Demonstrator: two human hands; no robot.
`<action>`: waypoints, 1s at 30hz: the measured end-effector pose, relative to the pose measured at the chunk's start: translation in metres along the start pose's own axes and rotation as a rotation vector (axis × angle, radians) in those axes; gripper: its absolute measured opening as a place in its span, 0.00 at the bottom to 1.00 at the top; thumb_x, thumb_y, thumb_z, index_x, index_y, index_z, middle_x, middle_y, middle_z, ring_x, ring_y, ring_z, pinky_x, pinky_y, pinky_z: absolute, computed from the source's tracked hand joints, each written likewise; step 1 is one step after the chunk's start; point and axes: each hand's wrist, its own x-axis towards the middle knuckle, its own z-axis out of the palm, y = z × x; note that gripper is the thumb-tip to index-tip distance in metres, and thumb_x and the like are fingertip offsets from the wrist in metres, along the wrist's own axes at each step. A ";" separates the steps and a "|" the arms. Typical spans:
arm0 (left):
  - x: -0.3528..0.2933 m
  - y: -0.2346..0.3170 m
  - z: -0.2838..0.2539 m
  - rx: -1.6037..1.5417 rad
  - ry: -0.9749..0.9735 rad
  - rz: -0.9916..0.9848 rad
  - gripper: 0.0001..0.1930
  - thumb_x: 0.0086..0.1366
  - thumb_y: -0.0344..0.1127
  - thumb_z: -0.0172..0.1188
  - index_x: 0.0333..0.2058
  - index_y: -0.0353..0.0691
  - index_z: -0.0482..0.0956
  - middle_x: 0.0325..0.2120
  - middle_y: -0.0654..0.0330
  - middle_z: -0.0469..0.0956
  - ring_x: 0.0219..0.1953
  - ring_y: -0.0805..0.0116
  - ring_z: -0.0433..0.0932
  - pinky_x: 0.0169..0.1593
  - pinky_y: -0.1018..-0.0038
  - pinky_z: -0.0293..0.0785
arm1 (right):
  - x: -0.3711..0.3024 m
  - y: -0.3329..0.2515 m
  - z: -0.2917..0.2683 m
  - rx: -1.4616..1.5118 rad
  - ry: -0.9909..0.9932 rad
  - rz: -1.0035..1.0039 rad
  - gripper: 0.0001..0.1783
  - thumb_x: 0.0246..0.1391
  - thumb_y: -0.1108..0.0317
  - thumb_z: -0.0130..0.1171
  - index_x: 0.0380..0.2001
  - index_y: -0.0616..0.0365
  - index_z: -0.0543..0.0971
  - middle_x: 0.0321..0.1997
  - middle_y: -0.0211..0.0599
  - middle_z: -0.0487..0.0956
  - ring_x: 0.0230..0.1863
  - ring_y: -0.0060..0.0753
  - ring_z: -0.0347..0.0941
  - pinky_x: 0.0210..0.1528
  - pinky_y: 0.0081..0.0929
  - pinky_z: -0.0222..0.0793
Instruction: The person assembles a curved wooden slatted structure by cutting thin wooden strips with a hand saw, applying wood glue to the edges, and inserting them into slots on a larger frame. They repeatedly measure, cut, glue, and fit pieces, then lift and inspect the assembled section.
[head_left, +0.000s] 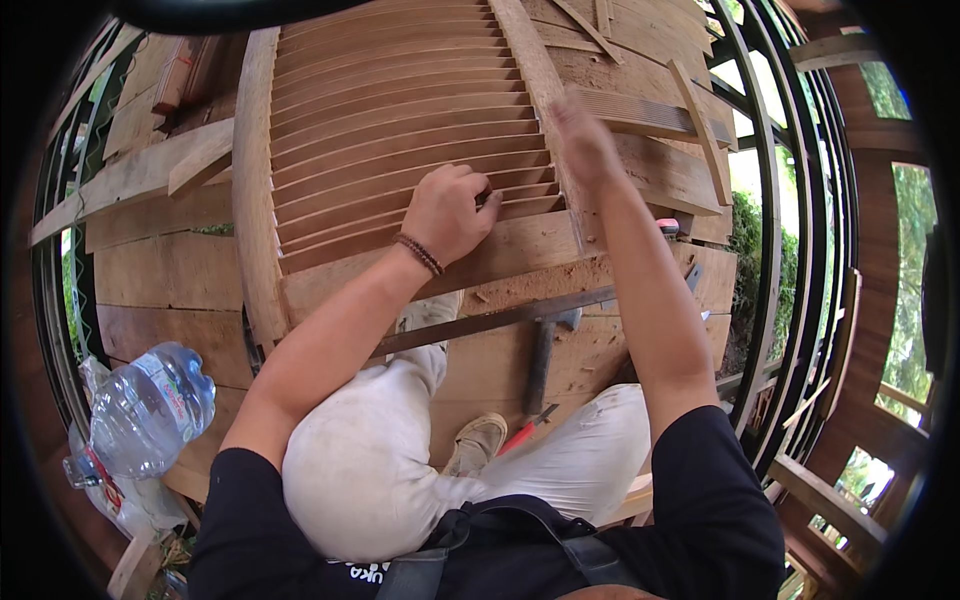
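Note:
A wooden louvred panel with many thin slanted slats lies in front of me, its bottom rail nearest to me. My left hand, with a beaded bracelet at the wrist, rests over the lowest slats near that rail. Its fingers are curled and the thumb is bent in; whatever they grip is hidden. Over the panel's right side piece is my right hand, smeared by motion, so its fingers cannot be read. A hammer lies on the planks below the panel, with a red-handled tool near my shoe.
A dark straight bar crosses below the panel. To the left stands a large clear plastic bottle. Loose wood strips lie at the right, near metal railings. Wood shavings are scattered near the bottom rail.

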 end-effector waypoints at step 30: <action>-0.158 -0.113 -0.213 -0.694 0.279 -1.166 0.27 0.77 0.55 0.49 0.60 0.38 0.73 0.53 0.60 0.79 0.56 0.68 0.75 0.63 0.68 0.68 | -0.214 0.076 -0.116 0.757 0.020 0.480 0.33 0.68 0.49 0.53 0.61 0.71 0.69 0.47 0.47 0.80 0.46 0.40 0.81 0.52 0.37 0.76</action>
